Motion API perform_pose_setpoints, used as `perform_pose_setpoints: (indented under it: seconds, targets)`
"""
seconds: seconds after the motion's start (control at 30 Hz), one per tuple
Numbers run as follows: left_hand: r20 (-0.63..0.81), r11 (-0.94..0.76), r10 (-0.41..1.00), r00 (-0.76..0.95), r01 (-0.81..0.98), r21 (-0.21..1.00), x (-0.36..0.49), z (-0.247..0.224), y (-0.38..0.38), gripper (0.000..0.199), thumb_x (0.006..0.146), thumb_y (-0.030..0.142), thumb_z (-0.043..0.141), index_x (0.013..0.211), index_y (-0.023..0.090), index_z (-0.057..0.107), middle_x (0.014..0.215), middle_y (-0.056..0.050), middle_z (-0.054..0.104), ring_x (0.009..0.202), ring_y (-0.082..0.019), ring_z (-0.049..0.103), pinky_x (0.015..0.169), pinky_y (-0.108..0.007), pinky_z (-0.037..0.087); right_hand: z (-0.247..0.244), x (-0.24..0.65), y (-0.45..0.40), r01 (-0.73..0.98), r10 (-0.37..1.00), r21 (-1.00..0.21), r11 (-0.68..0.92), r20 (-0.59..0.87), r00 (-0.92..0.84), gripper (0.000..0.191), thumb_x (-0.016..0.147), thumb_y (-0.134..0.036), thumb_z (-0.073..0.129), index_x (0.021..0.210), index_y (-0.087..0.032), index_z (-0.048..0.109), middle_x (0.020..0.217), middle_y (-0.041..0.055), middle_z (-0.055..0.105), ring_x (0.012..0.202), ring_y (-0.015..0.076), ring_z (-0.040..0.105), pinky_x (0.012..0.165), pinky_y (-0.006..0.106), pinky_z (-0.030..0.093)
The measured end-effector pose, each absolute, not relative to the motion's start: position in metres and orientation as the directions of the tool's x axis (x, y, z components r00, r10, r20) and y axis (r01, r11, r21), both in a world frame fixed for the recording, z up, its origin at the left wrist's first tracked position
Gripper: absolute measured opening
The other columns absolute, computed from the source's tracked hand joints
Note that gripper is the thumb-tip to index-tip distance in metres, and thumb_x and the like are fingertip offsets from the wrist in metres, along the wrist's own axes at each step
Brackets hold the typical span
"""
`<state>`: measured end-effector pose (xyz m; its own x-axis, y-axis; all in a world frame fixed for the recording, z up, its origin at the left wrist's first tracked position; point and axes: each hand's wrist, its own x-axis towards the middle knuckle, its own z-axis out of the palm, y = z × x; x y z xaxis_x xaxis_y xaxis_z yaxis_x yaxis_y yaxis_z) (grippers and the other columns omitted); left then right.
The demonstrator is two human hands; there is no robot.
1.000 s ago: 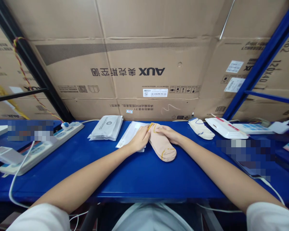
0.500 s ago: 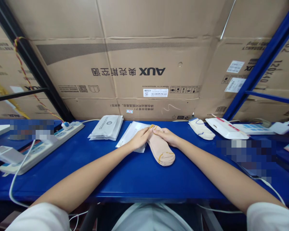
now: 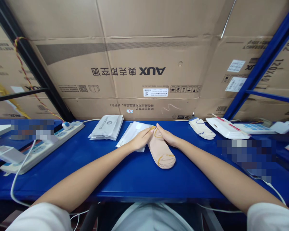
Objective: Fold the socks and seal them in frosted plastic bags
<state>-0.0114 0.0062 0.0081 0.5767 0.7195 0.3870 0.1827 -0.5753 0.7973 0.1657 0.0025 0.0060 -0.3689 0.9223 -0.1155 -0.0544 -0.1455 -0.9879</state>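
Note:
A stack of pale pink socks (image 3: 161,151) with mustard-yellow trim lies on the blue table, toe end toward me. My left hand (image 3: 142,138) grips the cuff end from the left, its fingers closed at the top edge. From the right, my right hand (image 3: 168,136) presses against the cuff, fingers held together and tips close to those of my left hand. The thumbs are mostly hidden. Partly beneath my left hand is a white, translucent plastic bag (image 3: 128,135).
Printed white packages (image 3: 106,127) lie at the back left, near a power strip (image 3: 62,134) with plugs and cables. Cream socks with blue marks (image 3: 201,128) and a white tray (image 3: 227,128) sit at the back right. Cardboard (image 3: 135,51) walls the back.
My right fingers have straightened and point upward at the cuff, where they were bent over it before. The toe end of the socks has shifted slightly toward me.

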Motion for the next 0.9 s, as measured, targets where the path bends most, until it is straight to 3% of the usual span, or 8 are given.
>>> perform_pose_setpoints:
  seconds: [0.2, 0.3, 0.4, 0.5, 0.7, 0.83, 0.9]
  targets:
    - [0.364, -0.532, 0.771, 0.523, 0.216, 0.819, -0.013, 0.010, 0.011, 0.050, 0.099, 0.047, 0.035, 0.129, 0.017, 0.062, 0.137, -0.007, 0.061, 0.129, -0.024, 0.052, 0.113, -0.041, 0.036, 0.008, 0.173, 0.002, -0.003, 0.894, -0.984, -0.178, -0.160, -0.418, 0.031, 0.082, -0.047, 0.071, 0.093, -0.018, 0.073, 0.093, 0.0066, 0.076, 0.083, 0.0194, 0.071, 0.081, 0.031, 0.056]
    - [0.363, -0.522, 0.802, 0.475, 0.258, 0.813, -0.016, 0.014, 0.015, 0.057, 0.101, 0.047, 0.023, 0.120, 0.015, 0.066, 0.124, -0.008, 0.068, 0.116, -0.024, 0.060, 0.104, -0.040, 0.043, 0.006, 0.175, 0.004, -0.072, 0.914, -0.982, -0.174, -0.134, -0.383, 0.027, 0.084, -0.041, 0.071, 0.094, -0.016, 0.073, 0.096, 0.0075, 0.076, 0.084, 0.0186, 0.071, 0.083, 0.031, 0.055]
    - [0.361, -0.492, 0.861, 0.357, 0.411, 0.768, -0.022, 0.015, 0.019, 0.060, 0.101, 0.045, 0.019, 0.109, 0.015, 0.069, 0.104, -0.009, 0.073, 0.098, -0.024, 0.065, 0.092, -0.038, 0.048, 0.005, 0.174, 0.006, -0.170, 0.925, -0.971, -0.170, -0.097, -0.368, 0.026, 0.088, -0.040, 0.066, 0.098, -0.017, 0.071, 0.101, 0.0078, 0.075, 0.088, 0.0189, 0.071, 0.088, 0.031, 0.054]
    - [0.361, -0.466, 0.885, 0.295, 0.594, 0.656, -0.028, 0.015, 0.022, 0.053, 0.100, 0.043, 0.022, 0.100, 0.016, 0.068, 0.091, -0.009, 0.072, 0.091, -0.024, 0.065, 0.086, -0.037, 0.047, 0.005, 0.173, 0.007, -0.221, 0.930, -0.957, -0.186, -0.099, -0.355, 0.028, 0.093, -0.044, 0.058, 0.100, -0.019, 0.069, 0.100, 0.0070, 0.075, 0.091, 0.0188, 0.071, 0.090, 0.032, 0.054]
    - [0.271, -0.440, 0.890, 0.366, 0.847, 0.298, -0.030, 0.018, 0.017, 0.038, 0.094, 0.037, 0.035, 0.076, 0.019, 0.063, 0.088, -0.014, 0.072, 0.086, -0.028, 0.066, 0.074, -0.036, 0.046, 0.002, 0.173, 0.010, -0.242, 0.942, -0.957, -0.157, -0.072, -0.327, 0.030, 0.092, -0.050, 0.056, 0.106, -0.024, 0.062, 0.102, 0.0045, 0.073, 0.094, 0.0195, 0.070, 0.090, 0.033, 0.055]
    - [0.189, -0.416, 0.905, 0.381, 0.887, 0.200, -0.029, 0.015, 0.014, 0.040, 0.087, 0.053, 0.045, 0.073, 0.020, 0.062, 0.082, -0.013, 0.071, 0.078, -0.029, 0.067, 0.067, -0.034, 0.045, 0.001, 0.175, 0.013, -0.281, 0.937, -0.942, -0.182, -0.080, -0.341, 0.028, 0.089, -0.044, 0.061, 0.104, -0.021, 0.064, 0.102, 0.0066, 0.074, 0.095, 0.0198, 0.070, 0.092, 0.033, 0.054]
    - [0.184, -0.421, 0.902, 0.390, 0.890, 0.177, -0.029, 0.014, 0.014, 0.037, 0.086, 0.051, 0.047, 0.073, 0.020, 0.063, 0.083, -0.014, 0.072, 0.078, -0.030, 0.068, 0.067, -0.035, 0.046, 0.002, 0.177, 0.013, -0.291, 0.931, -0.935, -0.202, -0.091, -0.354, 0.024, 0.086, -0.038, 0.064, 0.100, -0.019, 0.067, 0.101, 0.0079, 0.074, 0.095, 0.0201, 0.070, 0.093, 0.033, 0.053]
